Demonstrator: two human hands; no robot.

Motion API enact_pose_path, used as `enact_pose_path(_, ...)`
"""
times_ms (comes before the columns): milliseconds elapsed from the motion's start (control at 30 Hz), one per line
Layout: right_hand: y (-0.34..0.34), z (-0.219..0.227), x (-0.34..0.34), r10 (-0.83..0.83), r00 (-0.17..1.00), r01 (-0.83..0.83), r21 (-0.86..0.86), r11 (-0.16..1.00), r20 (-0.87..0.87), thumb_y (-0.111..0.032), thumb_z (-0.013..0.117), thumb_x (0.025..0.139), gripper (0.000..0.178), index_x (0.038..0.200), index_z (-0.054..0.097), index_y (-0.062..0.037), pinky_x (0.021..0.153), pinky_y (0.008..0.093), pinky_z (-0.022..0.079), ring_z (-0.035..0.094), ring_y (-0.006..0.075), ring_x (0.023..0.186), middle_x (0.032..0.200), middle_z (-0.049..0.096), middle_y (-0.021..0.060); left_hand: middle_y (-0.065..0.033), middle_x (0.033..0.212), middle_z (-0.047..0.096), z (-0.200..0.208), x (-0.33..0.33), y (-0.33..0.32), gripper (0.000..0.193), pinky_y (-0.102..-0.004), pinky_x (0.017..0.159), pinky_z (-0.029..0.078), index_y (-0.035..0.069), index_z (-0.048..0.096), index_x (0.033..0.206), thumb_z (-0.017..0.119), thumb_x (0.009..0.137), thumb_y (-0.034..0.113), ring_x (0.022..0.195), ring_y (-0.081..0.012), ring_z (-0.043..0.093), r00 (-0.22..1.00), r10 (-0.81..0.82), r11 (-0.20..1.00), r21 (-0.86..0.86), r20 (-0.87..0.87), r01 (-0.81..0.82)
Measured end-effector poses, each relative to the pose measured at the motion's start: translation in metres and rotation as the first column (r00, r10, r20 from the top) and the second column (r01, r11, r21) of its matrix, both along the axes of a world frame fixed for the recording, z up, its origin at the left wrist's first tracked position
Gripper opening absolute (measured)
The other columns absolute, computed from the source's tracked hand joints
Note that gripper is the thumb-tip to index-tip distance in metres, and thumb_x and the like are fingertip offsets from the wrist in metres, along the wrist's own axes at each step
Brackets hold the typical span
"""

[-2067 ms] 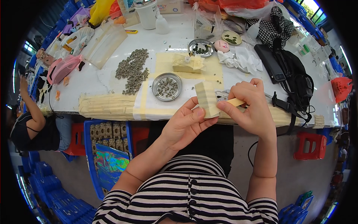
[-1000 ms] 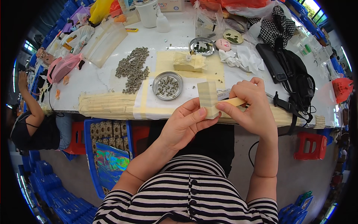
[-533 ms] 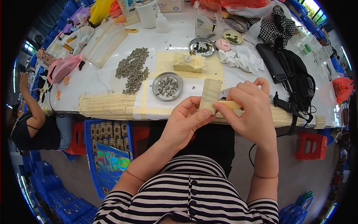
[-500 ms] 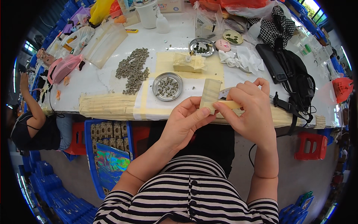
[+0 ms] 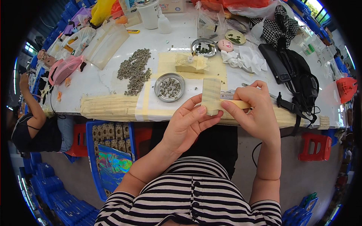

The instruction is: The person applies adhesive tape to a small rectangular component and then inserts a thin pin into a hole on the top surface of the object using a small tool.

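My left hand pinches the lower left edge of a pale, translucent rectangular piece with faint cross stripes. In my right hand a flat yellow strip is gripped between thumb and fingers. Its left end meets the lower right side of the pale piece; whether the two are joined I cannot tell. Just behind the strip shows a grey, printed flat metal thing, partly hidden. A round metal dish with small grey parts stands beyond my left hand.
Left of the dish lies a heap of small grey parts. Behind it sits a tape-covered block, near a second dish with dark green pieces. A black bag lies to the right. Below the table edge stands a blue crate.
The pale piece has turned more upright and shifted slightly left. My right hand has moved a little to the right, and more of the yellow strip and the printed metal thing shows.
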State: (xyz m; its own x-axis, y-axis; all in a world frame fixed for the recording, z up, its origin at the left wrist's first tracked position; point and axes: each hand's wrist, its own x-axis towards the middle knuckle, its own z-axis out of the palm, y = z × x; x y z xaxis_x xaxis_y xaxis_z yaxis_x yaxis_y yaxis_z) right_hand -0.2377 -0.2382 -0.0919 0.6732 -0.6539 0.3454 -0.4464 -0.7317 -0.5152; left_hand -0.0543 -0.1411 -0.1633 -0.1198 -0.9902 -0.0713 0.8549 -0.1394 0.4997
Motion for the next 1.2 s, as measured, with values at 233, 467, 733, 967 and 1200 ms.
enact_pose_path(233, -0.002, -0.002, 0.002, 0.028, 0.997, -0.036, 0.121, 0.992, 0.072, -0.029, 0.073, 0.084, 0.031, 0.067, 0.059, -0.0076, 0.081, 0.0361, 0.029, 0.046, 0.0206, 0.057, 0.057, 0.049, 0.0029, -0.0191, 0.132, 0.057, -0.001, -0.002, -0.002, 0.042, -0.0417, 0.104, 0.05, 0.004, 0.039, 0.141, 0.052, 0.102, 0.015, 0.119, -0.0315, 0.061, 0.985, -0.084, 0.994, -0.089, -0.148, 0.071)
enact_pose_path(467, -0.001, 0.005, 0.003, 0.028, 0.998, -0.034, 0.135, 0.99, 0.047, -0.03, 0.073, 0.085, 0.03, 0.068, 0.061, -0.0079, 0.082, 0.0368, 0.03, 0.048, 0.0208, 0.058, 0.058, 0.052, 0.0032, -0.0191, 0.134, 0.055, 0.0, 0.0, -0.004, 0.042, -0.0426, 0.106, 0.048, 0.004, 0.037, 0.142, 0.049, 0.103, 0.017, 0.122, -0.0321, 0.058, 0.988, -0.111, 0.987, -0.127, -0.107, 0.097)
enact_pose_path(733, 0.009, 0.004, 0.011, 0.012, 0.999, -0.008, -0.146, 0.989, 0.03, -0.023, 0.076, 0.08, 0.027, 0.066, 0.061, -0.0057, 0.073, 0.0349, 0.031, 0.045, 0.023, 0.055, 0.058, 0.054, 0.006, -0.0133, 0.124, 0.061, 0.007, -0.004, -0.004, 0.046, -0.0356, 0.102, 0.05, 0.0, 0.045, 0.136, 0.064, 0.096, 0.012, 0.11, -0.0187, 0.062, 0.959, 0.044, 0.999, -0.01, 0.279, -0.043)
enact_pose_path(967, 0.006, 0.007, 0.004, 0.012, 1.0, -0.012, 0.009, 1.0, 0.008, -0.028, 0.07, 0.087, 0.028, 0.07, 0.061, -0.0072, 0.077, 0.0375, 0.033, 0.052, 0.0237, 0.059, 0.059, 0.055, 0.0055, -0.0131, 0.117, 0.065, 0.005, 0.0, -0.002, 0.042, -0.034, 0.097, 0.053, -0.001, 0.045, 0.132, 0.064, 0.095, 0.01, 0.106, -0.0186, 0.064, 0.962, 0.118, 0.991, 0.027, 0.245, -0.129)
enact_pose_path(1200, 0.004, -0.004, 0.003, 0.013, 1.0, -0.014, 0.043, 0.999, 0.029, -0.027, 0.07, 0.087, 0.027, 0.071, 0.061, -0.0073, 0.079, 0.0366, 0.029, 0.048, 0.02, 0.059, 0.061, 0.053, 0.0024, -0.0155, 0.118, 0.064, 0.002, 0.001, -0.001, 0.038, -0.038, 0.097, 0.055, 0.001, 0.044, 0.13, 0.061, 0.098, 0.014, 0.107, -0.0244, 0.066, 1.0, 0.0, 1.0, -0.004, 0.023, 0.001)
